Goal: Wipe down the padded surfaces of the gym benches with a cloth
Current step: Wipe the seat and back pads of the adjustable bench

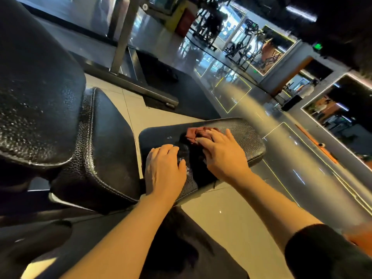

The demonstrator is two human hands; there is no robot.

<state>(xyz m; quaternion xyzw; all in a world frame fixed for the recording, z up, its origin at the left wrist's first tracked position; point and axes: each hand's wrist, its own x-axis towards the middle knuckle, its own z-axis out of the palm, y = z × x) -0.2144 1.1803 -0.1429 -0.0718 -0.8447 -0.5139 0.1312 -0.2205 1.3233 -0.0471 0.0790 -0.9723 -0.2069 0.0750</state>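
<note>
Fingers [203, 140] of right hand [223, 153] straight, pressing reddish cloth [196, 132] flat onto black padded bench [247, 135] near its far edge; left hand [164, 170] fingers together, flat on pad alongside

Both forearms are bare from wrist to well above it. Behind the right hand [219, 150], up the arm near the elbow, a black short sleeve [322, 252] covers the upper arm. Behind the left hand [164, 170] no sleeve shows. Below the forearms lies dark, creased trouser cloth [189, 248]. Neither wrist carries a watch or band.
</note>
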